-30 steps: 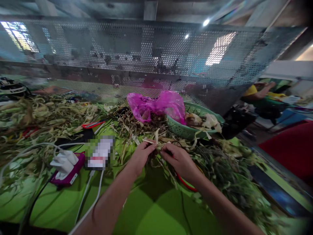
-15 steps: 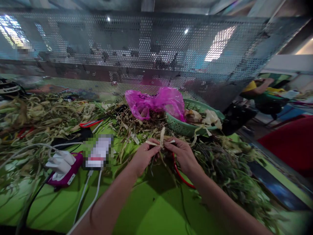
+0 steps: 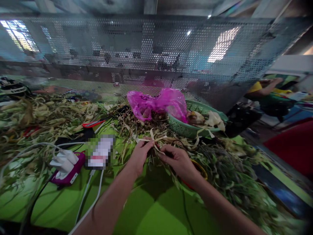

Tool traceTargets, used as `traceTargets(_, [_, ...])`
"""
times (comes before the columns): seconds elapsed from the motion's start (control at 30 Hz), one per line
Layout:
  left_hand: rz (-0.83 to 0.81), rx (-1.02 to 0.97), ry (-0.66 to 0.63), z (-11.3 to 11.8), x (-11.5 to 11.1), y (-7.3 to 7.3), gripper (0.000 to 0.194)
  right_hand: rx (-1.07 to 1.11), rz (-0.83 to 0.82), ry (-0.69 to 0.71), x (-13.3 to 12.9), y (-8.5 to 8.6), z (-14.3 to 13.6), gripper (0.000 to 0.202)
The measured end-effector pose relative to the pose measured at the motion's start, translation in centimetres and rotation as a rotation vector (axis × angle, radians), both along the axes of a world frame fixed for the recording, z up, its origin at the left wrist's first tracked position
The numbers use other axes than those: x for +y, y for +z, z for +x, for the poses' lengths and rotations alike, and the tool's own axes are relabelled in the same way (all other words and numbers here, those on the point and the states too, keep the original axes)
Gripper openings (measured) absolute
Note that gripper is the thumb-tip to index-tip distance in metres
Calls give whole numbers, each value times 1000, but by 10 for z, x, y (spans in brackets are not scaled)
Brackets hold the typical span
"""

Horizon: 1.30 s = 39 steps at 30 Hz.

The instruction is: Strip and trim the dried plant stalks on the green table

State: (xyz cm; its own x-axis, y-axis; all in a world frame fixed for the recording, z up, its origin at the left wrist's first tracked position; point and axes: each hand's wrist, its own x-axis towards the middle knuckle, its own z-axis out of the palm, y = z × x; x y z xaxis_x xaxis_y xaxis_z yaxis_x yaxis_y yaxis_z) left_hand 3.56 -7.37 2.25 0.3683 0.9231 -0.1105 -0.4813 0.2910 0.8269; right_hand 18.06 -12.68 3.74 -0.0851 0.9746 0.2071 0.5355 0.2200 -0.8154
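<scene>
Nearest the camera, two bare forearms reach out over the green table [image 3: 156, 209]. The left hand [image 3: 141, 153] and the right hand [image 3: 176, 159] meet just above a heap of dry stalks; the fingers of both are closed on a pale leaf strip [image 3: 152, 138], which curls up between them at the middle of the table. To the left lie white cables [image 3: 85, 195] and a purple power strip [image 3: 69, 173] with a white charger plugged in. Behind the hands sits a green basket [image 3: 186, 129] with a pink plastic bag [image 3: 158, 104] draped against it. A perforated metal screen [image 3: 146, 58] closes the far side. Far right, another person's arm [image 3: 269, 83] shows.
</scene>
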Motion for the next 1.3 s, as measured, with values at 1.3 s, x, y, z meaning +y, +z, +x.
traceTargets(1.3, [186, 159, -97, 7, -7, -5, 23, -186, 420, -144, -8, 13, -2, 9])
